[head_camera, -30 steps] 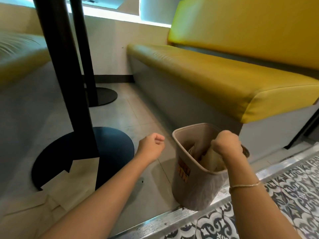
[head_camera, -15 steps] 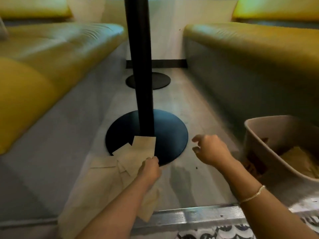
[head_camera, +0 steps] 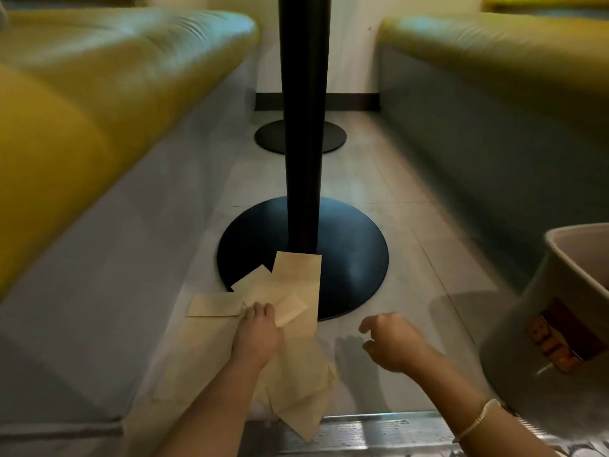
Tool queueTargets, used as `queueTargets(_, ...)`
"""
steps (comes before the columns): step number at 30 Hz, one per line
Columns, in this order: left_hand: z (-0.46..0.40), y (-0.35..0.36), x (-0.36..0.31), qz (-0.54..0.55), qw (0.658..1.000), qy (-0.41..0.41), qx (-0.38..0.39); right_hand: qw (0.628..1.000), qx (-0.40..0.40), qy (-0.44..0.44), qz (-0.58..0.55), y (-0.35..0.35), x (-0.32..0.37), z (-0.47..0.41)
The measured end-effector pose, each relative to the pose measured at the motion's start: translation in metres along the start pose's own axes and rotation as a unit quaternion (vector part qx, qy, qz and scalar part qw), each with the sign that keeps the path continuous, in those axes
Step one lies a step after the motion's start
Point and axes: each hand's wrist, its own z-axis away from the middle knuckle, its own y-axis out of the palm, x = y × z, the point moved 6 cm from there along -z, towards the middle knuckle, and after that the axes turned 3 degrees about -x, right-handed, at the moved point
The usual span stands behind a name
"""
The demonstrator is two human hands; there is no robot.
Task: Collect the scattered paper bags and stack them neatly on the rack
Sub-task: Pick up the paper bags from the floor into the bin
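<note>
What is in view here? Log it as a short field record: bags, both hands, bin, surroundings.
bags: paper bags lie overlapped on the floor, partly on the black table base
left hand: left hand rests on the bags, fingers curled at their edges
right hand: right hand hangs above the floor, fingers loose, holds nothing
bin: beige bin at right, contents hidden
surroundings: yellow bench at left

Likely a café or fast-food booth: yellow padded benches point(head_camera: 82, 103) at 9 and 3 o'clock flank a black pedestal table leg point(head_camera: 303, 127) at 12 on tiled floor point(head_camera: 405, 192).
</note>
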Motion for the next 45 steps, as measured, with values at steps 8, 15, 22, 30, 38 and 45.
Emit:
queueTargets(8, -0.005, -0.073, -0.035, 0.177, 0.968, 0.054, -0.170, 0.994, -0.079, 0.005, -0.076, -0.015, 0.008, -0.012)
queueTargets(15, -0.002, -0.109, -0.086, 0.753, 0.653, -0.076, -0.011, 0.873, -0.192, 0.149, -0.423, -0.039, -0.036, -0.012)
queueTargets(22, -0.003, -0.073, -0.099, 0.662, 0.746, -0.043, 0.060, 0.732, -0.108, 0.229, -0.633, -0.030, -0.067, 0.001)
queueTargets(30, -0.018, -0.010, -0.007, 0.147, 0.987, -0.053, 0.034, 0.831, -0.153, 0.251, -0.473, -0.030, -0.085, 0.005)
queueTargets(38, -0.025, -0.012, 0.007, 0.111, 0.989, -0.085, 0.045, 0.853, -0.161, 0.245, -0.432, -0.033, -0.086, 0.005)
queueTargets(45, -0.024, -0.032, -0.005, 0.109, 0.991, -0.074, 0.026, 0.876, -0.185, 0.235, -0.378, -0.063, -0.082, 0.018)
